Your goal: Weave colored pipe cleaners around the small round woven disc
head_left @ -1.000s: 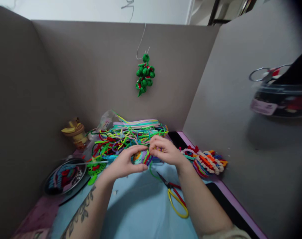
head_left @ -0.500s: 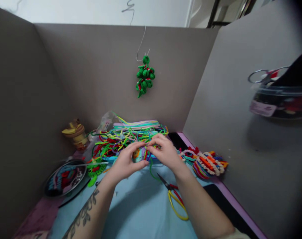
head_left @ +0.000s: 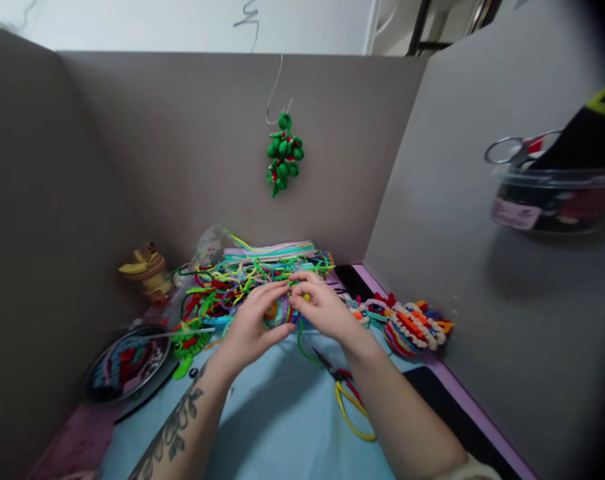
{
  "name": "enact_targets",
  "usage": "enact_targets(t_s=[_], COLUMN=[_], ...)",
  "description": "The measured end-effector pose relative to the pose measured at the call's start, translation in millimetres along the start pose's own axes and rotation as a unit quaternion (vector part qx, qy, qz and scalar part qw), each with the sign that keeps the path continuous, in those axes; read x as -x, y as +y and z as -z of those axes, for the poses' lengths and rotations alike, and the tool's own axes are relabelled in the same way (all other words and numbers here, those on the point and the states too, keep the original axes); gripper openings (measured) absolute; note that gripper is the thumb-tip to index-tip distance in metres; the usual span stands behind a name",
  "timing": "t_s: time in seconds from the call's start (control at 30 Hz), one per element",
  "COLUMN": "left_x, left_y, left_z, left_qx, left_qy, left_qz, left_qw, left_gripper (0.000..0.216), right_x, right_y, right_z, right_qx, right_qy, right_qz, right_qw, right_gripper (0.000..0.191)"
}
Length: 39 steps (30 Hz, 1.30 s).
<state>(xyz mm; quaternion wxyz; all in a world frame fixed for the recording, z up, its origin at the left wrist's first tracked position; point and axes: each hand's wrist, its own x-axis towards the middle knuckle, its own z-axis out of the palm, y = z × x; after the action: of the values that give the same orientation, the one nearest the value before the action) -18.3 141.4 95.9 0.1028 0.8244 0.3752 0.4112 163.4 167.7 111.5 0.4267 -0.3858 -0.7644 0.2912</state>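
Between my hands is a small multicoloured piece made of fuzzy craft stems (head_left: 282, 312), with orange, teal, purple and yellow showing. My left hand (head_left: 257, 317) curls around its left side, thumb below and fingers above. At its upper right, my right hand (head_left: 320, 303) pinches with thumb and forefinger; what exactly lies in the pinch is hidden. A green stem (head_left: 302, 341) trails down from the piece onto the blue cloth. Just below my right hand lie scissors (head_left: 345, 387) with one yellow and one red handle, partly behind my right forearm.
A heap of coloured stems (head_left: 242, 277) lies behind my hands. Finished-looking colourful pieces (head_left: 415, 330) sit at right. A round dish (head_left: 127, 363), a green fuzzy figure (head_left: 190, 340) and a tan pot (head_left: 150, 273) stand left. Grey panels (head_left: 192, 133) enclose the table; a green ornament (head_left: 285, 157) hangs behind.
The view has shifted slightly. My right fingers have closed in a little nearer to my left fingertips over the multicoloured piece. The scissors lie where they were.
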Motion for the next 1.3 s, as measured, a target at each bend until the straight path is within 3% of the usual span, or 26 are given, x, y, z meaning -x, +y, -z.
enact_targets(t_s=[0.2,0.33,0.5,0.67,0.8,0.9,1.07,1.3], left_x=[-1.4,-0.8,-2.5,-3.1,-0.5,0.6,1.2,0.1], left_y=[-0.6,-2.1,-2.9,-3.4,-5.3,-4.1,-0.4,4.9], left_z=[0.1,1.5,4.1,5.2,4.1,4.5,5.7,0.4], left_qx=[0.013,0.011,0.031,0.132,0.265,0.306,0.274,0.195], left_qy=[-0.014,-0.004,0.024,0.033,0.008,-0.025,-0.034,-0.009], left_qz=[-0.022,0.015,0.074,0.142,0.179,0.178,0.172,0.138], left_qw=[1.000,1.000,0.997,0.980,0.948,0.935,0.945,0.971], left_gripper=[0.058,0.055,0.056,0.061,0.061,0.060,0.062,0.060], right_x=[-0.1,-1.6,0.1,2.3,2.7,2.4,2.9,9.3], right_y=[0.5,3.6,3.7,0.5,-2.6,-1.3,2.7,9.0], right_z=[-3.6,-1.3,3.0,1.4,1.8,1.5,-7.2,-26.4], right_qx=[-0.013,-0.046,-0.051,-0.027,-0.001,0.018,0.024,0.028], right_qy=[-0.036,-0.007,0.060,0.084,0.069,0.066,0.095,0.169], right_qz=[0.016,0.017,0.071,0.077,0.151,0.197,0.240,0.243], right_qw=[0.999,0.999,0.994,0.993,0.986,0.978,0.966,0.955], right_gripper=[0.019,0.017,0.013,0.013,0.023,0.024,0.019,0.020])
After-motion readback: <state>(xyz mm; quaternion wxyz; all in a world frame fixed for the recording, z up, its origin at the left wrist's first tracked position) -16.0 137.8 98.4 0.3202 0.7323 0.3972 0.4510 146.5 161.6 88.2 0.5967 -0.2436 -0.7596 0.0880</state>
